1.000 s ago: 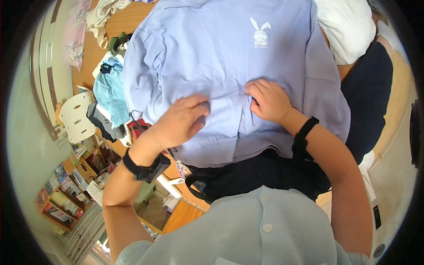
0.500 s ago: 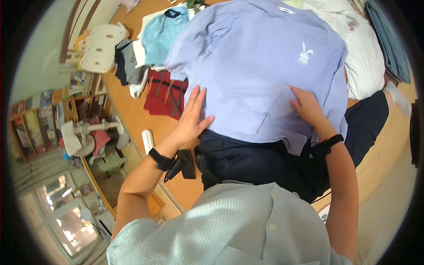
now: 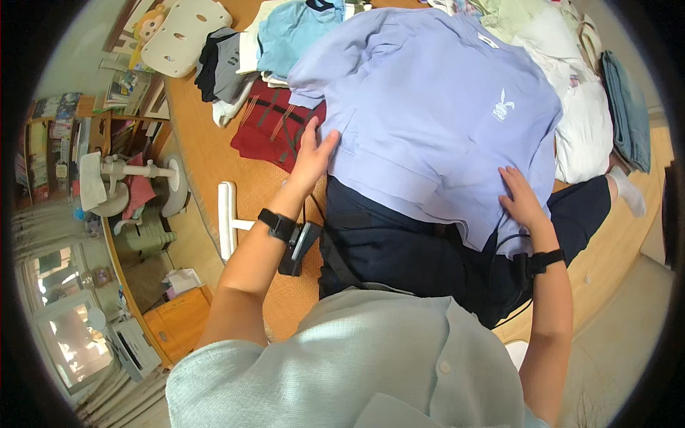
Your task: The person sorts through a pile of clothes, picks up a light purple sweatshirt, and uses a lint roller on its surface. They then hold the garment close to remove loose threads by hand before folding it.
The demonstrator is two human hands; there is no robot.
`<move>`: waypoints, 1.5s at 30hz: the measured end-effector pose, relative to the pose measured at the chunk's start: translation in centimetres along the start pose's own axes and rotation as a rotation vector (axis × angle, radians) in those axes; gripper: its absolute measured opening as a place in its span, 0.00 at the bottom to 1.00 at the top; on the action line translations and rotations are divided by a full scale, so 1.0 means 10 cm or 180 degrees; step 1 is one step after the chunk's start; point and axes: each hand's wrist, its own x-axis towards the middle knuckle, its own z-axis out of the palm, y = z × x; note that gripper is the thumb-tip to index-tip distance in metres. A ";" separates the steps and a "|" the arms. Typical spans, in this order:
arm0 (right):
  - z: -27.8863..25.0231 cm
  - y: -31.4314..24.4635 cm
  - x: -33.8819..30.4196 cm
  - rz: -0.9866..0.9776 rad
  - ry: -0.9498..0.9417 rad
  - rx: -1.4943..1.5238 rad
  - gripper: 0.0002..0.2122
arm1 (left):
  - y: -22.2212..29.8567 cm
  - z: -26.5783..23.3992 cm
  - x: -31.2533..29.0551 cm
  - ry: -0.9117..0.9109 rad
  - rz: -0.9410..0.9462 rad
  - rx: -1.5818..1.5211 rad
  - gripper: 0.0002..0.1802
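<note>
A lavender sweatshirt (image 3: 428, 114) with a small white print on its chest lies spread out, its neck at the far side and its hem over my dark trousers. At the garment's left edge is my left hand (image 3: 312, 155), fingers stretched and apart, its inner side against the fabric. My right hand (image 3: 522, 198) rests on the lower right part, fingers extended, near a sleeve. Neither hand grips the cloth. Creases run across the lower front.
Left of the sweatshirt lie a folded dark red plaid garment (image 3: 275, 125), a light blue garment (image 3: 296, 36) and a grey and black one (image 3: 228, 64). White clothes (image 3: 581, 128) and folded jeans (image 3: 626, 107) lie on the right. A white T-shaped object (image 3: 227, 221) is beside my left forearm.
My right hand has slid from the lower front toward the right side of the sweatshirt. My left hand has shifted slightly outward at the left edge. The view has also turned a little.
</note>
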 end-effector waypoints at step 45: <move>0.06 -0.50 -0.17 -0.0255 -0.1215 -0.0369 0.11 | 0.63 0.19 -0.07 -0.0760 0.0174 0.1086 0.18</move>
